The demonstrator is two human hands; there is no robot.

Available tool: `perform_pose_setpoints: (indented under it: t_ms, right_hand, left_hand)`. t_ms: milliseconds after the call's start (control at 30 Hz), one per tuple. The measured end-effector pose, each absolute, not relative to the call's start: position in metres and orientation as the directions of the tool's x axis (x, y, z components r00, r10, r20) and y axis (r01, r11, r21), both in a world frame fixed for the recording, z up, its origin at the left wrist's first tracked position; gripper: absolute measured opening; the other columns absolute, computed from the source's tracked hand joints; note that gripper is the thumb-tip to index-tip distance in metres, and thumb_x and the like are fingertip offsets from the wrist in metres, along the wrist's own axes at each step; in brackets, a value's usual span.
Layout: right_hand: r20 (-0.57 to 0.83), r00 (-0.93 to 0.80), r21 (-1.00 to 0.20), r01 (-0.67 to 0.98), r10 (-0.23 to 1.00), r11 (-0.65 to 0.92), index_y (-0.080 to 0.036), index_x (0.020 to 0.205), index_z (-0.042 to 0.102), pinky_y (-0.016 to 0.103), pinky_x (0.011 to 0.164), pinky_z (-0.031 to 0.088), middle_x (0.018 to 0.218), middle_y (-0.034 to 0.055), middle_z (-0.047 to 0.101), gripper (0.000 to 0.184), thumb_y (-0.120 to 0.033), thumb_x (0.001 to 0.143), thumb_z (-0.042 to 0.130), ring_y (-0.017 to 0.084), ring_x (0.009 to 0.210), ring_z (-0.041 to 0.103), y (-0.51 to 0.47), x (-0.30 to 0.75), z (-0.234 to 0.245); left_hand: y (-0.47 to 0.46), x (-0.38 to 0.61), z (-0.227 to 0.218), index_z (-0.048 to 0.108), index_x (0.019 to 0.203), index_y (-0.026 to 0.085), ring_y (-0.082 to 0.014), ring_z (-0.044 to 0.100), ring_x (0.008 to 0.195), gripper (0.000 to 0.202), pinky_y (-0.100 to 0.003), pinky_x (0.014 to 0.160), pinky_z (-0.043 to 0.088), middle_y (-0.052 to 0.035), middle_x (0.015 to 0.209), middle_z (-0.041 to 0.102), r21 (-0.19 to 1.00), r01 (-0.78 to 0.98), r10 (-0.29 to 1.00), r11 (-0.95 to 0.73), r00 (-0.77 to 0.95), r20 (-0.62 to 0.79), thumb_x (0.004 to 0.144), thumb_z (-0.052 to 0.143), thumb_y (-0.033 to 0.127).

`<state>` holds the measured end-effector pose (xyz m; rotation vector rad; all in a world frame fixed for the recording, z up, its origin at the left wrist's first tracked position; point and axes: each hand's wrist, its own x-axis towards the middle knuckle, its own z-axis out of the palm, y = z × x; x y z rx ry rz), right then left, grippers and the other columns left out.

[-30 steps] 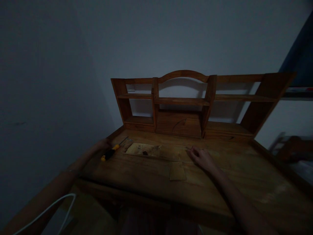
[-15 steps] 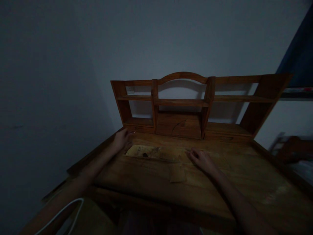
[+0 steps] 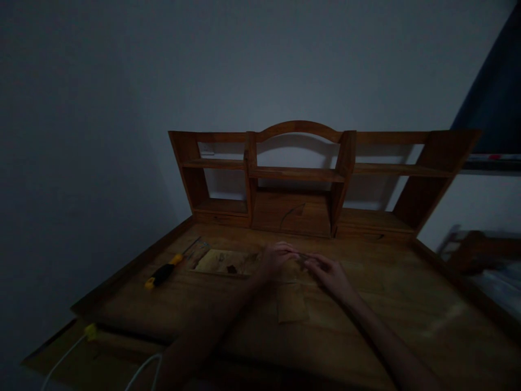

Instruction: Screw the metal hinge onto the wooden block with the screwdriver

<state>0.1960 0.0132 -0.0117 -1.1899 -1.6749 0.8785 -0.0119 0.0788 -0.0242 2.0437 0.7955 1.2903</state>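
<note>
My left hand [image 3: 275, 258] and my right hand [image 3: 329, 273] meet over the middle of a wooden desk [image 3: 366, 304], fingertips almost touching. Both are curled in a pinch around something small and dark between them that I cannot make out in the dim light. They hover at the right end of a shallow, pale recess [image 3: 222, 262] cut into the desktop. A screwdriver [image 3: 165, 271] with a yellow and black handle lies on the desk to the left, apart from both hands.
A wooden hutch [image 3: 299, 174] with shelves and an arched top stands at the back against a grey wall. A small square wood patch [image 3: 292, 303] sits near my wrists. A white cable [image 3: 138, 372] runs below the front edge. Furniture shows at the right.
My left hand has moved from the back left corner of the desk to the middle, meeting my right hand. The screwdriver lies uncovered on the left again. The view shifted slightly.
</note>
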Motion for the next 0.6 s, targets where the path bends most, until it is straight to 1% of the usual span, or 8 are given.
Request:
perform_pose_setpoints:
  t_ms: [67, 133, 167, 267, 367, 467, 533, 600]
  right_hand:
    - [0.275, -0.157, -0.886, 0.343, 0.949, 0.313, -0.018, 0.117, 0.072, 0.031, 0.067, 0.054, 0.089, 0.009, 0.077, 0.046, -0.052, 0.086, 0.063, 0.022, 0.077, 0.07, 0.014, 0.194, -0.015]
    - [0.302, -0.16, -0.882, 0.327, 0.94, 0.339, -0.02, 0.114, 0.074, 0.035, 0.078, 0.056, 0.092, 0.0089, 0.078, 0.041, -0.049, 0.087, 0.064, 0.022, 0.083, 0.072, 0.015, 0.193, -0.018]
    - [0.311, -0.162, -0.885, 0.309, 0.936, 0.348, -0.021, 0.114, 0.074, 0.036, 0.081, 0.055, 0.095, 0.0088, 0.078, 0.04, -0.049, 0.087, 0.064, 0.023, 0.085, 0.072, 0.016, 0.194, -0.019]
    - [0.321, -0.156, -0.907, 0.235, 0.934, 0.351, -0.022, 0.115, 0.074, 0.037, 0.081, 0.056, 0.099, 0.0085, 0.078, 0.039, -0.048, 0.087, 0.065, 0.023, 0.085, 0.072, 0.018, 0.195, -0.021]
    - [0.362, -0.131, -0.889, 0.248, 0.923, 0.384, -0.024, 0.115, 0.075, 0.036, 0.082, 0.056, 0.096, 0.0066, 0.078, 0.035, -0.045, 0.088, 0.066, 0.022, 0.085, 0.072, 0.019, 0.197, -0.021]
    - [0.45, -0.127, -0.822, 0.33, 0.884, 0.465, -0.027, 0.116, 0.074, 0.035, 0.083, 0.055, 0.097, 0.0053, 0.077, 0.031, -0.041, 0.091, 0.063, 0.022, 0.087, 0.071, 0.018, 0.199, -0.019]
    - [0.507, -0.15, -0.758, 0.39, 0.849, 0.522, -0.028, 0.12, 0.072, 0.034, 0.083, 0.054, 0.101, 0.0055, 0.076, 0.03, -0.037, 0.093, 0.06, 0.021, 0.09, 0.071, 0.017, 0.201, -0.019]
    - [0.552, -0.196, -0.683, 0.451, 0.81, 0.575, -0.03, 0.125, 0.069, 0.034, 0.084, 0.054, 0.106, 0.0058, 0.074, 0.032, -0.034, 0.096, 0.057, 0.021, 0.093, 0.07, 0.017, 0.203, -0.019]
  left_hand:
    - [0.075, -0.012, -0.026, 0.079, 0.086, 0.023, -0.0197, 0.07, 0.09, 0.017, -0.033, 0.086, 0.055, -0.0068, 0.094, 0.076, 0.781, 0.159, 0.775, -0.603, 0.346, 0.528, 0.08, 0.074, 0.038]
    - [0.07, -0.01, -0.024, 0.08, 0.086, 0.023, -0.0202, 0.071, 0.09, 0.016, -0.034, 0.086, 0.055, -0.0067, 0.094, 0.077, 0.819, 0.128, 0.802, -0.56, 0.332, 0.497, 0.079, 0.076, 0.036]
    - [0.068, -0.009, -0.023, 0.08, 0.086, 0.022, -0.0204, 0.071, 0.091, 0.016, -0.034, 0.086, 0.055, -0.0065, 0.094, 0.077, 0.838, 0.109, 0.816, -0.535, 0.322, 0.479, 0.078, 0.076, 0.036]
    - [0.06, -0.005, -0.018, 0.08, 0.091, 0.021, -0.0219, 0.071, 0.096, 0.02, -0.035, 0.092, 0.054, -0.0067, 0.099, 0.077, 0.901, 0.027, 0.86, -0.433, 0.314, 0.403, 0.078, 0.076, 0.036]
    - [0.051, -0.002, -0.015, 0.079, 0.1, 0.018, -0.0246, 0.07, 0.104, 0.029, -0.037, 0.099, 0.052, -0.0086, 0.108, 0.076, 0.943, -0.076, 0.882, -0.324, 0.338, 0.33, 0.079, 0.075, 0.038]
    - [0.046, 0.001, -0.015, 0.077, 0.107, 0.019, -0.0256, 0.07, 0.108, 0.033, -0.039, 0.101, 0.052, -0.0083, 0.111, 0.076, 0.961, -0.132, 0.896, -0.244, 0.349, 0.275, 0.079, 0.075, 0.036]
    - [0.046, 0.002, -0.016, 0.077, 0.107, 0.02, -0.0252, 0.069, 0.11, 0.033, -0.04, 0.104, 0.05, -0.0074, 0.112, 0.075, 0.964, -0.161, 0.899, -0.213, 0.353, 0.258, 0.079, 0.075, 0.036]
    - [0.048, 0.003, -0.02, 0.077, 0.105, 0.021, -0.0245, 0.069, 0.11, 0.031, -0.04, 0.105, 0.049, -0.007, 0.112, 0.075, 0.96, -0.175, 0.899, -0.218, 0.347, 0.267, 0.079, 0.075, 0.037]
